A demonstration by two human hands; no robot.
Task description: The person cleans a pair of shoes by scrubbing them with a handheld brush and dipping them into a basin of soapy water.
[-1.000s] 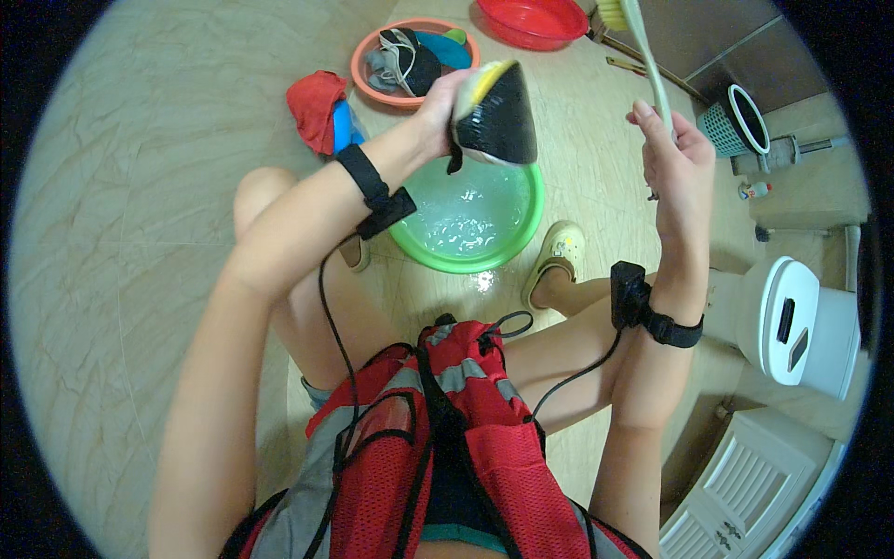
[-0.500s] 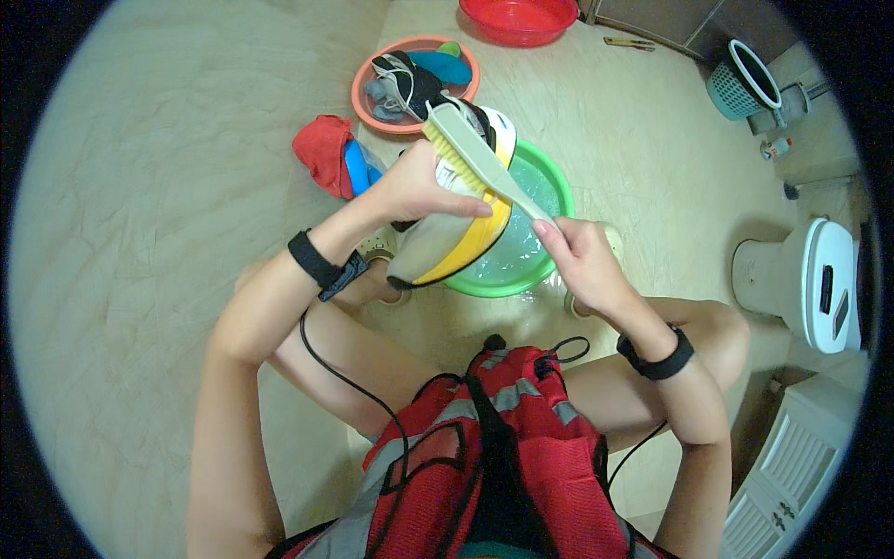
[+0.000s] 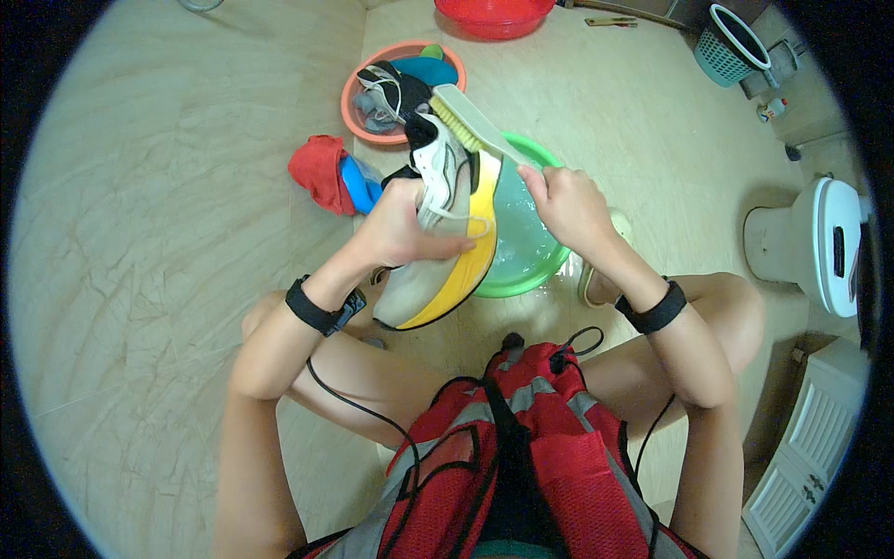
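Observation:
My left hand (image 3: 399, 224) grips a grey, white and yellow sneaker (image 3: 456, 270) by its middle, thumb across the yellow side and loose lace. The shoe is tilted above the left part of a green basin (image 3: 518, 287) of water. In my right hand (image 3: 570, 210) is the handle of a pale scrub brush (image 3: 477, 119). Its yellow bristles face the far end of the shoe; whether they touch it I cannot tell. A dark shoe with white laces (image 3: 399, 90) lies in an orange basin (image 3: 347, 101) beyond, with blue and grey items.
A red cloth (image 3: 319, 174) and a blue object (image 3: 360, 188) lie left of the shoe. Farther off stands a red basin (image 3: 494, 19). Along the right are a teal basket (image 3: 729, 61), a small bottle (image 3: 771, 110), a toilet (image 3: 778, 244) and a white louvered cabinet (image 3: 812, 438).
The shoe has come nearer to me and turned, so more of its laced upper shows. The brush, which lay over the shoe's side, is now at its far end.

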